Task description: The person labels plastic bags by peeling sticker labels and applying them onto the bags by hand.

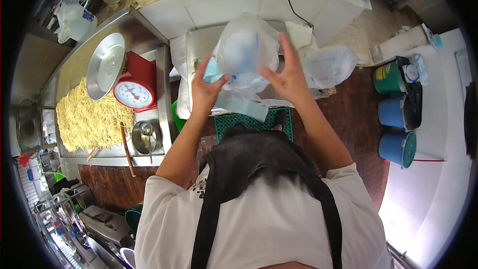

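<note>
A puffed-up clear plastic bag (244, 45) with blue print stands between my two hands over the counter. My left hand (205, 89) is at the bag's left lower side, thumb and fingers apart; the thumb tip reaches the bag's edge. A light blue sheet (213, 71) shows between that thumb and the forefinger; whether the hand grips it, I cannot tell. On the right side, my right hand (288, 79) is spread wide, slightly blurred, its thumb pointing at the bag. Below the bag a pale translucent sheet (244, 107) hangs at the counter's front edge.
Another plastic bag (328, 65) lies right of my right hand. To the left are a red scale (134, 87) with a metal pan (106, 67), a heap of noodles (89, 119) and a metal pot (147, 137). Blue buckets (393, 112) line the right wall. A green mat (279, 119) is underfoot.
</note>
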`<state>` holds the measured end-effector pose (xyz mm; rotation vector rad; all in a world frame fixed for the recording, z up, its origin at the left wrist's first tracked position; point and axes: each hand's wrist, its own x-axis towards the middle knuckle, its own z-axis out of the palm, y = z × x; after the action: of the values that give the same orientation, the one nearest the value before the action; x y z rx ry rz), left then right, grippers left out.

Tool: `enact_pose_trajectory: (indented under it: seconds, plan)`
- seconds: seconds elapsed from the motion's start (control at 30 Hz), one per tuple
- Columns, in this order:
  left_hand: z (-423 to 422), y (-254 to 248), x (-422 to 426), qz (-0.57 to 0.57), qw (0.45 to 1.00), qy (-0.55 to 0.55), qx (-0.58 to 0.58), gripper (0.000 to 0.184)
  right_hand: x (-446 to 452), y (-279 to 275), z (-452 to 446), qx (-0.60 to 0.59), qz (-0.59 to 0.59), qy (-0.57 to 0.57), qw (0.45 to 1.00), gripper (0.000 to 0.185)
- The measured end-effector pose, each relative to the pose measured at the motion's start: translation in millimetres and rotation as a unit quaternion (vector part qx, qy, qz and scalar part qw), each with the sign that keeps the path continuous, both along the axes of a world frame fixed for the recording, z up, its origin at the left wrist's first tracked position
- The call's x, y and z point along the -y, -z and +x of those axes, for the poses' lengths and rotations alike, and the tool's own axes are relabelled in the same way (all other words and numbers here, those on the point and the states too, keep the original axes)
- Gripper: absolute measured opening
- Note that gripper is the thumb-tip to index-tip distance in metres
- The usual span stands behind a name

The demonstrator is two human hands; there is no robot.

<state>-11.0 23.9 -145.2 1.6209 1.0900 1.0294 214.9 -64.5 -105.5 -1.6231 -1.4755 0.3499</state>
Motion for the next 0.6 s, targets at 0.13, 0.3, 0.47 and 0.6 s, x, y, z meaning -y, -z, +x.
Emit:
enact_pose_trajectory:
  seconds: [0.13,0.3,0.47,0.6]
  plan:
    - [10.5,-24.6,-10.9,0.151,0.989,-0.001,-0.008,0.073,-27.6,-12.8,-15.0,-0.028,0.100,0.011,0.995,0.100]
    - [22.6,17.5,-15.8,-0.057,0.998,0.031,-0.002,0.064,-44.5,56.6,-23.9,0.013,0.060,0.010,0.998,0.101]
    - [-1.2,17.9,-5.4,-0.146,0.989,0.015,0.018,0.057,-24.0,53.3,-2.4,0.047,-0.019,-0.020,0.998,0.100]
    - [-27.5,-16.1,19.6,-0.160,0.945,0.035,0.284,0.047,14.3,8.9,-23.1,0.004,0.062,0.036,0.997,0.076]
